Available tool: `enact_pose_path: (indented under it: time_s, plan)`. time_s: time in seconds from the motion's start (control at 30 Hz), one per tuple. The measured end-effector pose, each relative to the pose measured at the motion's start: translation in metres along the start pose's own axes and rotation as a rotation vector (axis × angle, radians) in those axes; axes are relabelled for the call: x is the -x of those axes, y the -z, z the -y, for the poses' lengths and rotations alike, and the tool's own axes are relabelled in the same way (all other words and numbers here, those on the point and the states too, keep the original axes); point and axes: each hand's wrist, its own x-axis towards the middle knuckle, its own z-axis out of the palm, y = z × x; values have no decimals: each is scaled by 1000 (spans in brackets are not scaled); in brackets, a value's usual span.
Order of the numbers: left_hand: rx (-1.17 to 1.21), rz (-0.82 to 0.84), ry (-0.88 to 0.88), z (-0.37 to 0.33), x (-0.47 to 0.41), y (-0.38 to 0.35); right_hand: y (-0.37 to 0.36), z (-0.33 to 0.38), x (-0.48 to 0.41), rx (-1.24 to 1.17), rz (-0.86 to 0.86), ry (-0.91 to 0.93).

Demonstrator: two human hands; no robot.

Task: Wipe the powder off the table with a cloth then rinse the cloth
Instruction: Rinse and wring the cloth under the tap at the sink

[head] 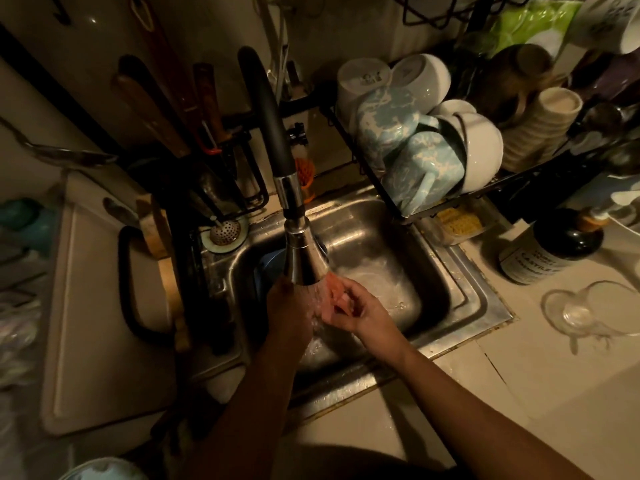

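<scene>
A small pink cloth [330, 294] is held under water running from the faucet spray head [304, 258], over the steel sink [460, 282]. My right hand [360, 310] pinches the cloth's right side with curled fingers. On the left side of the cloth, my left hand [287, 311] sits in shadow just below the spray head; its fingers seem to grip the cloth, though the dark hides the detail. Water splashes into the basin below both hands.
A dish rack [391, 199] with mugs and bowls overhangs the sink's back right. A dark soap bottle [550, 247] and an upturned glass [588, 310] stand on the right counter. A cutting board [93, 323] lies left, a utensil holder [221, 161] behind it.
</scene>
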Motion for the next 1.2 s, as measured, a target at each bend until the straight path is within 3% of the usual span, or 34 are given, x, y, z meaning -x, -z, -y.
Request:
enact_pose_path:
  time_s: [0.1, 0.23, 0.4, 0.5, 0.57, 0.67, 0.73, 0.9, 0.97, 1.07, 1.2]
  plan:
    - [55, 220, 43, -7, 15, 6, 0, 1, 6, -16, -35, 39]
    - [-107, 375, -159, -1, 32, 12, 8, -5, 2, 165, -118, 58]
    - [-265, 303, -327, 17, 38, 12, 12, -9, 3, 322, -222, 70]
    - [-481, 311, -320, 15, 33, 7, 12, -14, 4, 375, -259, 80]
    - [-669, 173, -266, 16, 27, 8, 11, -15, 9, 427, -185, 85]
    - [-512, 99, -280, 24, 19, 8, 10, -5, 13, 471, -68, 111]
    - [-490, 102, -297, 38, 14, 8, 15, -3, 7, 529, -79, 129]
    - [-705, 34, -291, 49, 9, 2, 10, -2, -3, 521, -206, 121]
    - [-619, -31, -306, 39, 9, -1, 4, 0, 5, 512, -137, 179]
    - [-749, -110, -295, 37, -1, 2, 8, 0, 4, 537, -49, 160]
    - [-624, 54, -290, 46, 7, 5, 16, -7, -7, 519, -137, 81]
